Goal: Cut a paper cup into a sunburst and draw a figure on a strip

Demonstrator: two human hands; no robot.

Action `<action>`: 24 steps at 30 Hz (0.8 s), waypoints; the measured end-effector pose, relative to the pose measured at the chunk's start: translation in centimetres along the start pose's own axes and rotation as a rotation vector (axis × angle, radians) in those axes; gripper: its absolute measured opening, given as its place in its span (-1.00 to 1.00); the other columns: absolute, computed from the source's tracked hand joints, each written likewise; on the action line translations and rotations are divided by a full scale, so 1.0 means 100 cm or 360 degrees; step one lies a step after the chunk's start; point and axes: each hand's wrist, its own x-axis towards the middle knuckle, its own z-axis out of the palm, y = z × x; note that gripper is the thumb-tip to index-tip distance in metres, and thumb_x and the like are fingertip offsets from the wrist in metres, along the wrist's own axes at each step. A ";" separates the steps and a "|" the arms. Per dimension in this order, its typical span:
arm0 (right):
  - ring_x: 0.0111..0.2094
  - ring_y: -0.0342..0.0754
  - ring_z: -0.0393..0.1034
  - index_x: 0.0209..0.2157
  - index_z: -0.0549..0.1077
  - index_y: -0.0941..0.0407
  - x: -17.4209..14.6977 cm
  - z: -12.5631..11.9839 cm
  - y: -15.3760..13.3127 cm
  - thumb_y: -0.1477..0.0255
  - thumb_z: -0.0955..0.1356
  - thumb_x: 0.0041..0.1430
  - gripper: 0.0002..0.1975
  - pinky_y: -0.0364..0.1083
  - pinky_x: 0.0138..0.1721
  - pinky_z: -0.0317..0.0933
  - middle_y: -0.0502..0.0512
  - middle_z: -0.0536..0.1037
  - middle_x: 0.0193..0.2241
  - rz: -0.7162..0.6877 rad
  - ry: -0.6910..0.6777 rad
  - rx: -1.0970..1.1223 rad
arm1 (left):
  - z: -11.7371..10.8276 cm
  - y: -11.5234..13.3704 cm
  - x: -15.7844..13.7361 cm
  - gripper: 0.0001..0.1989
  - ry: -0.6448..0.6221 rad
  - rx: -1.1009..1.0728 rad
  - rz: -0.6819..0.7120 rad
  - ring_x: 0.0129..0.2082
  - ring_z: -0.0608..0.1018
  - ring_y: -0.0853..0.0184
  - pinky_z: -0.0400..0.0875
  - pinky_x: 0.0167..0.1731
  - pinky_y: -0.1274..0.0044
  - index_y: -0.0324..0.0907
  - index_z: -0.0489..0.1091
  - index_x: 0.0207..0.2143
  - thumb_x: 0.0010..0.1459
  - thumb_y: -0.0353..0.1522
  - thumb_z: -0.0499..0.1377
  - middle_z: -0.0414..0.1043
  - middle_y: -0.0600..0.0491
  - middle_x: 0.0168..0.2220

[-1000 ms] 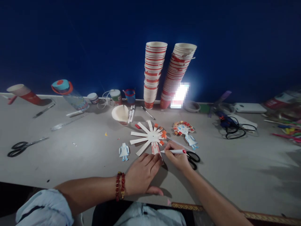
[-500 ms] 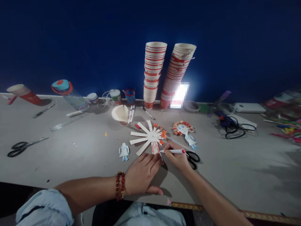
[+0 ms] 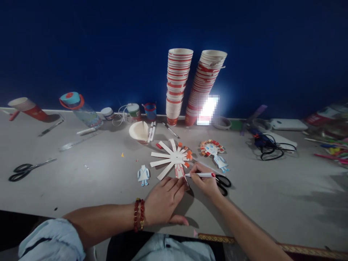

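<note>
My left hand (image 3: 164, 201) lies flat with fingers stretched, pressing the lower end of a cut-open paper cup (image 3: 176, 157) whose white strips fan out on the table. Some strips on its right side are curled and show orange. A red dress outline (image 3: 179, 170) is drawn on the strip nearest me. Pinched in my right hand (image 3: 204, 181) is a red marker (image 3: 203, 175), its tip at the right edge of that drawing. Left of the cup lies a paper doll body (image 3: 143, 175) with blue outlines. A finished-looking paper doll (image 3: 213, 148) with a curled-strip head lies to the right.
Black-handled scissors (image 3: 223, 183) lie partly behind my right hand; another pair of scissors (image 3: 24, 170) is at far left. Two tall stacks of paper cups (image 3: 179, 83) stand at the back. A cut cup (image 3: 139, 131), two white markers (image 3: 151, 131) and a bottle (image 3: 81, 108) are farther back.
</note>
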 end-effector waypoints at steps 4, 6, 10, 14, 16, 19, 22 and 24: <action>-0.58 -0.14 0.15 -0.59 0.29 0.09 -0.001 0.000 0.002 0.51 0.27 0.01 -0.85 -0.13 -0.52 0.04 -0.06 0.31 -0.63 0.0005 -0.0018 -0.0014 | -0.002 0.000 0.001 0.05 -0.0009 0.0012 0.0008 0.11 0.33 0.04 0.08 0.18 0.27 -0.39 0.13 0.25 0.06 0.29 -0.20 0.25 -0.25 0.22; -0.58 -0.14 0.15 -0.59 0.29 0.09 -0.001 0.000 0.003 0.52 0.27 0.01 -0.85 -0.13 -0.51 0.04 -0.06 0.31 -0.63 0.0000 -0.0028 -0.0022 | -0.002 0.000 0.001 0.05 -0.0007 0.0013 0.0007 0.10 0.33 0.04 0.08 0.17 0.27 -0.40 0.13 0.25 0.06 0.29 -0.21 0.25 -0.25 0.21; -0.58 -0.14 0.14 -0.60 0.28 0.08 0.000 -0.001 0.000 0.51 0.27 0.01 -0.85 -0.13 -0.53 0.03 -0.07 0.30 -0.64 -0.0004 -0.0006 -0.0008 | -0.001 -0.001 0.001 0.04 -0.0009 -0.0002 0.0008 0.12 0.32 0.04 0.06 0.18 0.27 -0.39 0.13 0.25 0.06 0.29 -0.22 0.24 -0.25 0.22; -0.58 -0.13 0.14 -0.61 0.27 0.08 0.000 -0.001 -0.002 0.51 0.27 0.01 -0.84 -0.13 -0.53 0.03 -0.06 0.30 -0.64 -0.0012 0.0022 0.0004 | -0.001 0.000 0.000 0.04 -0.0013 0.0015 0.0019 0.15 0.31 0.03 0.07 0.18 0.26 -0.39 0.13 0.25 0.07 0.28 -0.21 0.22 -0.27 0.24; -0.58 -0.14 0.13 -0.61 0.27 0.08 0.000 -0.001 -0.002 0.51 0.27 0.02 -0.84 -0.13 -0.52 0.03 -0.07 0.30 -0.64 -0.0007 0.0018 0.0001 | -0.001 0.000 0.000 0.03 -0.0016 0.0025 0.0017 0.15 0.31 0.04 0.08 0.18 0.26 -0.39 0.13 0.25 0.07 0.28 -0.20 0.23 -0.27 0.23; -0.59 -0.14 0.13 -0.61 0.27 0.08 0.000 0.000 -0.001 0.51 0.28 0.01 -0.84 -0.13 -0.53 0.03 -0.07 0.30 -0.64 -0.0013 -0.0009 -0.0008 | -0.002 0.000 0.000 0.04 -0.0008 0.0027 0.0013 0.14 0.32 0.05 0.08 0.18 0.27 -0.38 0.14 0.24 0.05 0.29 -0.19 0.24 -0.26 0.23; -0.59 -0.13 0.13 -0.61 0.26 0.08 0.000 -0.001 -0.001 0.50 0.27 0.00 -0.84 -0.12 -0.53 0.03 -0.07 0.30 -0.64 -0.0024 0.0004 -0.0004 | -0.002 0.000 0.000 0.04 0.0006 0.0031 0.0015 0.13 0.32 0.05 0.08 0.19 0.27 -0.38 0.15 0.24 0.05 0.29 -0.19 0.24 -0.26 0.23; -0.58 -0.13 0.13 -0.61 0.26 0.07 0.000 -0.001 -0.001 0.50 0.27 0.00 -0.84 -0.12 -0.53 0.03 -0.07 0.29 -0.64 -0.0023 0.0032 0.0007 | -0.002 0.000 0.000 0.04 0.0006 0.0034 0.0010 0.13 0.32 0.05 0.07 0.19 0.27 -0.38 0.14 0.25 0.05 0.29 -0.19 0.24 -0.25 0.23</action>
